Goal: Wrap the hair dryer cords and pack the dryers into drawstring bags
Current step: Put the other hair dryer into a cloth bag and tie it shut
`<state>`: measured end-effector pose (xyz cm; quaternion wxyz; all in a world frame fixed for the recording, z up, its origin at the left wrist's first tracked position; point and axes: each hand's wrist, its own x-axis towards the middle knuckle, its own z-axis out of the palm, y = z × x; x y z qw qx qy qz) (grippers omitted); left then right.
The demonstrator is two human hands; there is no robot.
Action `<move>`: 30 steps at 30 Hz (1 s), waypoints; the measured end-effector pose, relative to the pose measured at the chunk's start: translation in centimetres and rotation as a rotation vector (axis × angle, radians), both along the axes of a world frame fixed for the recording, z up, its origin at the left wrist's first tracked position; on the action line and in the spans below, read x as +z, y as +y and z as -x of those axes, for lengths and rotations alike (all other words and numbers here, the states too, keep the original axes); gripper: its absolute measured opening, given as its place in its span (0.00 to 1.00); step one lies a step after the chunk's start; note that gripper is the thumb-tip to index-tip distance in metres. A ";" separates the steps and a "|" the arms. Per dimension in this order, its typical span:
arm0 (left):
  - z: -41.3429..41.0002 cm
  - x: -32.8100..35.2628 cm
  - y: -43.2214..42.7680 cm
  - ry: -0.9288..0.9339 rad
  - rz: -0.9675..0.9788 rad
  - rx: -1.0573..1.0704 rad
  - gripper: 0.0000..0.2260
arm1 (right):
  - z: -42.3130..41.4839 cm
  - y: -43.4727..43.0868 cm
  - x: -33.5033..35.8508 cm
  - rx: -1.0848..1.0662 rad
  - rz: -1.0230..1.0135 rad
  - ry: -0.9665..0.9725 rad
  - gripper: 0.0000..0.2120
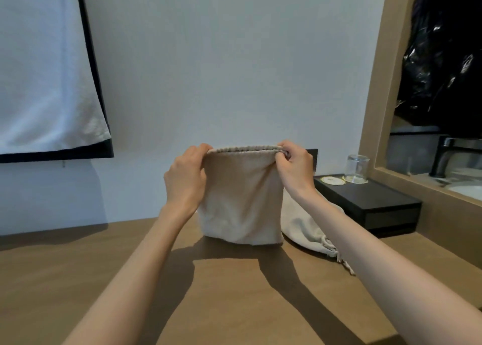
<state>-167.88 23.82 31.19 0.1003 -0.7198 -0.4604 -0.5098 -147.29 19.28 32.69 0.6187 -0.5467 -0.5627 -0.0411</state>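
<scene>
Wooden surface (221,292) carries the upright drawstring bag (241,201). My left hand (186,174) and right hand (293,166) each pinch one end of its gathered mouth. Risk: an uneven pull jams the cord or tips it onto the second bag (307,227) just beside it. No dryer is visible.

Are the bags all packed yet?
Looks done: the cinched bag lies on the table, bulging. In hand: the left hand and right hand pinch the top corners of a second bag, held upright. Left: whether it is filled is hidden, and its top is not yet gathered shut.
</scene>
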 end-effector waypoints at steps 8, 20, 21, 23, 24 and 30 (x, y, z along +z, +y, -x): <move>0.1 1.4 0.1 0.042 0.050 -0.031 0.18 | 0.4 0.3 0.6 0.044 0.002 0.109 0.13; -1.0 -4.6 -6.7 -0.127 0.427 -0.627 0.08 | -0.8 -5.4 -5.2 0.034 -0.117 0.246 0.11; -1.1 -5.4 -7.3 -0.130 0.467 -0.649 0.06 | -0.9 -5.9 -5.8 0.027 -0.121 0.248 0.12; -1.2 -6.8 -8.4 -0.115 0.526 -0.683 0.09 | -1.0 -7.0 -7.2 0.011 -0.126 0.243 0.11; -1.2 -7.3 -8.9 -0.088 0.549 -0.700 0.16 | -1.2 -7.5 -7.9 0.002 -0.124 0.241 0.11; -1.8 -10.2 -10.0 0.292 0.504 -0.605 0.28 | -2.4 -9.2 -12.2 -0.018 -0.025 0.162 0.12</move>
